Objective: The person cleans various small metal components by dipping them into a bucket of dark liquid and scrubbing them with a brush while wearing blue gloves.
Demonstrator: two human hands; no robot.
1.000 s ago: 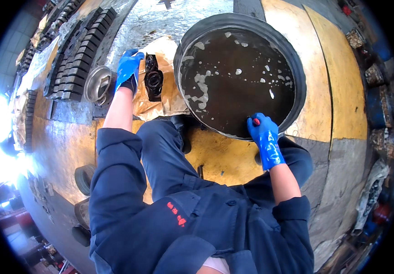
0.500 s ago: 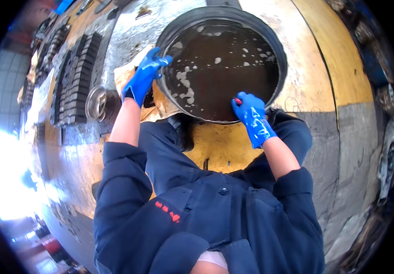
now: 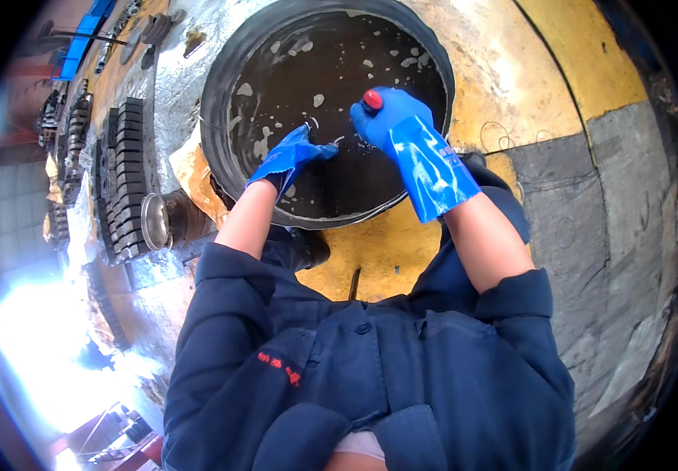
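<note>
A large round black tub (image 3: 217,102) of dark, murky liquid (image 3: 307,71) with patches of pale foam stands in front of my knees. My left hand (image 3: 292,157), in a blue rubber glove, reaches over the near left rim to the liquid. Its thumb and fingers are apart, with the tips at or just under the surface. My right hand (image 3: 398,122), gloved in the same blue, is closed around a red-handled tool (image 3: 372,100). Only the red handle end shows above the fist; the working end is hidden beneath it.
Brown paper (image 3: 194,177) lies against the tub's left side, next to a hollow metal cylinder (image 3: 158,221). Ribbed dark metal parts (image 3: 128,173) stand in rows farther left. Yellow and grey floor sheets (image 3: 566,212) spread to the right.
My left hand has come from the left rim into the tub. My right hand has risen from the near right side toward the tub's middle with the red-handled tool. The view has shifted.
</note>
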